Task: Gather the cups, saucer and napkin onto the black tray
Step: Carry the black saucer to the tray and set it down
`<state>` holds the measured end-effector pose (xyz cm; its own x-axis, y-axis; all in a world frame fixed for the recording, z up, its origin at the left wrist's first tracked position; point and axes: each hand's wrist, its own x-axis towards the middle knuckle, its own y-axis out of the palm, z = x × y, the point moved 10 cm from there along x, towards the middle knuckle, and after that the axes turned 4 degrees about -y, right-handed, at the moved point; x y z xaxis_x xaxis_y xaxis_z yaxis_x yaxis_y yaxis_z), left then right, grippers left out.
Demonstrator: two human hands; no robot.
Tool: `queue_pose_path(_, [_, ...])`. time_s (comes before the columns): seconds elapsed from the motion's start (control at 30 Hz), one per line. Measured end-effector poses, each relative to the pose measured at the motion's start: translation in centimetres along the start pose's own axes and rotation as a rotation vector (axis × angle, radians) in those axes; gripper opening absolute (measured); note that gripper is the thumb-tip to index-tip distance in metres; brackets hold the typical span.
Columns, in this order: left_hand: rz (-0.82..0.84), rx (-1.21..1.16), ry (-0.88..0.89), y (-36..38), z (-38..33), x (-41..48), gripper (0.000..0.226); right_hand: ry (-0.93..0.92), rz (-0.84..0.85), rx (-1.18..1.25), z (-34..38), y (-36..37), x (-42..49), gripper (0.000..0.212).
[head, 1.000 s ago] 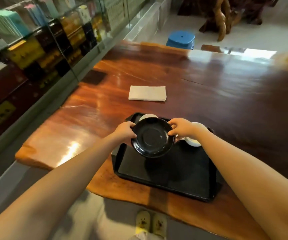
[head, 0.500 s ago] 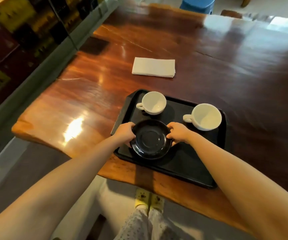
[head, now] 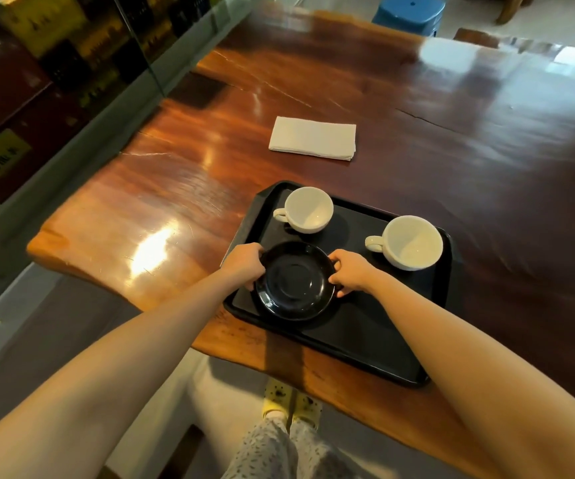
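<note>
Two white cups (head: 308, 209) (head: 412, 242), one saucer (head: 294, 281), one napkin (head: 312, 138), one tray (head: 355, 326).

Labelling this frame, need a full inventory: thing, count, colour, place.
tray: 1, black, near table edge
cups: 2, white, far half of tray, handles pointing left; second at far right
saucer: 1, black, near-left of tray, held by both hands
napkin: 1, white, folded, on table beyond tray
table: 1, glossy red-brown wood
stool: 1, blue, past far table edge
glass cabinet: 1, at left, yellow and dark boxes inside
slippers: 2, yellow, on floor below table edge
left hand: grip on saucer's left rim
right hand: grip on saucer's right rim
</note>
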<state>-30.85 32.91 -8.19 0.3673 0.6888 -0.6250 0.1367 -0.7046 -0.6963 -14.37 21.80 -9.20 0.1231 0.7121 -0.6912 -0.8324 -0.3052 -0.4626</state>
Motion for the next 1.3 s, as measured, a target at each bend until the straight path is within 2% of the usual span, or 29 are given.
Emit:
queue_pose_path(0.13, [0.067,0.037,-0.055,-1.2,0.0,-0.4,0.045,0.061,-0.007,-0.059,0.1,-0.9,-0.9,0.053])
queue_pose_path(0.3, [0.093,0.082,-0.015,-4.7,-2.5,-2.3,0.009,0.08,0.07,-0.171,1.6,-3.2,-2.7,0.051])
queue_pose_path(0.33, [0.097,0.087,-0.003,-5.6,-3.3,-2.7,0.008,0.07,0.093,-0.181,2.3,-4.0,-3.1,0.051])
queue_pose_path(0.43, [0.096,0.061,0.004,-8.3,-5.5,-4.0,0.029,0.026,0.131,-0.186,4.8,-7.1,-4.6,0.051])
queue_pose_path(0.5, [0.081,0.039,0.026,-10.2,-7.1,-4.7,0.034,-0.012,0.103,-0.211,6.7,-9.7,-5.5,0.05])
queue_pose_path(0.63, [0.079,0.042,0.071,-13.8,-10.3,-5.5,0.033,-0.06,0.062,-0.252,10.2,-14.0,-6.8,0.042])
queue_pose_path(0.8, [0.055,0.132,0.101,-18.2,-13.3,-4.3,0.039,-0.072,0.029,-0.294,14.1,-18.5,-7.3,0.043])
queue_pose_path(0.93, [0.028,0.253,0.152,-21.9,-15.3,-1.6,0.041,-0.075,0.019,-0.194,16.9,-21.9,-6.7,0.045])
queue_pose_path(1.17, [-0.026,0.344,0.285,-28.5,-18.1,5.5,0.038,-0.023,-0.096,-0.152,19.6,-28.0,-1.2,0.043])
queue_pose_path(1.3, [-0.147,0.44,0.394,-29.5,-19.2,10.1,0.039,-0.03,-0.182,-0.213,19.3,-28.4,3.4,0.043])
